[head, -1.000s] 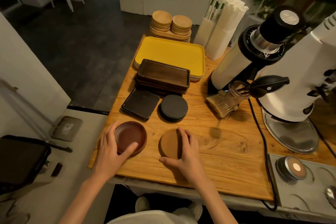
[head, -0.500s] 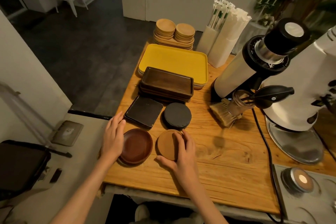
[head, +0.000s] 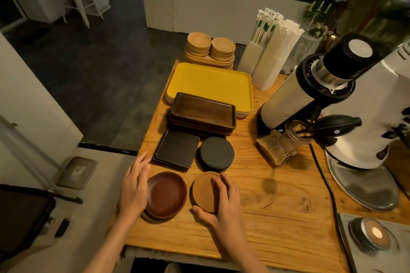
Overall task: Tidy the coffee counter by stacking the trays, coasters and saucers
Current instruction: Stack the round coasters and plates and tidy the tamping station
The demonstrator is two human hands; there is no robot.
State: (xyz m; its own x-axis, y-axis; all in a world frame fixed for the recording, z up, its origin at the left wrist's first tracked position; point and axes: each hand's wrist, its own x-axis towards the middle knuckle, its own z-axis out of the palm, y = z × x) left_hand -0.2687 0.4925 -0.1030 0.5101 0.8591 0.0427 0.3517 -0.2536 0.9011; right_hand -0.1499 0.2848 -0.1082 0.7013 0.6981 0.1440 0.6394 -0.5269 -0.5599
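1. Wood all round: the worktop (head: 277, 217) carries every stack, and both hands work at its near left corner, probably so that the sorted piles can run back from there in a column.
2. The yellow tray (head: 210, 82) lies farthest beyond the grip. It is the widest piece and rests on a paler tray, a sensible base at the back.
3. The dark wooden trays (head: 203, 111) are stacked between the yellow tray and the grip, their edges roughly square to one another.
4. The black square coasters (head: 177, 148) sit beyond and to the left of the grip, just past the fingertips of the left hand (head: 133, 186).
5. The slate coasters (head: 215, 154), a round pile, stand straight beyond the grip and close to what it holds.
6. The brown saucers (head: 166, 193) are nested immediately left of the grip. The left hand lies against their left rim with fingers straight, holding nothing; it seems to be steadying or squaring the pile.
7. The tan coaster (head: 205, 190), thick enough to be a small stack, is inside the grip. The right hand (head: 221, 201) is clamped on it, thumb at the near edge and fingers curled over the top, likely to line it up with its neighbours.
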